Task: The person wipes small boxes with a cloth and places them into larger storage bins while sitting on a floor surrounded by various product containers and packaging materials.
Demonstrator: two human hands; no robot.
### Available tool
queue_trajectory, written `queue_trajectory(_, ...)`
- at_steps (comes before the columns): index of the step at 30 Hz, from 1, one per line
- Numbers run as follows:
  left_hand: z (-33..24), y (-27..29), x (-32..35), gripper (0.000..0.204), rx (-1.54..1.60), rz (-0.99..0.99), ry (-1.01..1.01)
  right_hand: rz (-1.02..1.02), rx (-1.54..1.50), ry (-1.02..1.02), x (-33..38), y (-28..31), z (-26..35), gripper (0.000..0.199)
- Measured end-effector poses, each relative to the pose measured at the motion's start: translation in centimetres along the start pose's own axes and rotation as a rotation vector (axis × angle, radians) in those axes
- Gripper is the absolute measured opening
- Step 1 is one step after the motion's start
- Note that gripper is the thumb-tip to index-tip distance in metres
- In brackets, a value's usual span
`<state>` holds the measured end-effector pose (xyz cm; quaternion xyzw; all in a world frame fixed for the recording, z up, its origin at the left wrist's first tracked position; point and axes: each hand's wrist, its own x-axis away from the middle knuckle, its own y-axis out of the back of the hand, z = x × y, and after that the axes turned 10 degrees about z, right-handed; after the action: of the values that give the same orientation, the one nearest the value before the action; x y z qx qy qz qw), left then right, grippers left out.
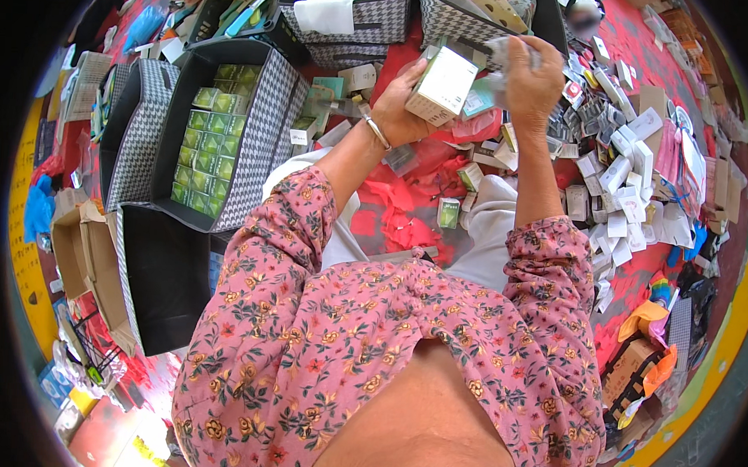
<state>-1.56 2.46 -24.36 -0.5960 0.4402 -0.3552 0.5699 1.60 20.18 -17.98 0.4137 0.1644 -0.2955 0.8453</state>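
Note:
My left hand, a bangle on its wrist, is closed around a small cream and green carton, held up in front of me. Beside the carton, my right hand pinches a crumpled pale wad; it is blurred, so I cannot tell whether it is cloth or plastic. The wad is close to the carton's right side. To the left, a houndstooth-patterned storage box stands with its top open and holds rows of green cartons. One small green and white carton lies on the red sheet between my legs.
Many small white boxes are heaped at the right. More patterned storage boxes stand at the back. At the left are a black-lined fabric box and an open brown cardboard box. Red sheeting covers the floor.

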Motion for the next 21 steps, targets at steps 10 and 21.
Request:
queue_trajectory(10, -1.1, 0.9, -0.8, 0.033, -0.326, -0.523, -0.475, 0.693, -0.308, -0.35, 3.1, 0.3, 2.5, 0.027)
queue_trajectory(21, 0.3, 3.1, -2.0, 0.061, -0.987, -0.768, -0.531, 0.713, -0.819, -0.81, 4.0, -3.3, 1.4, 0.028)
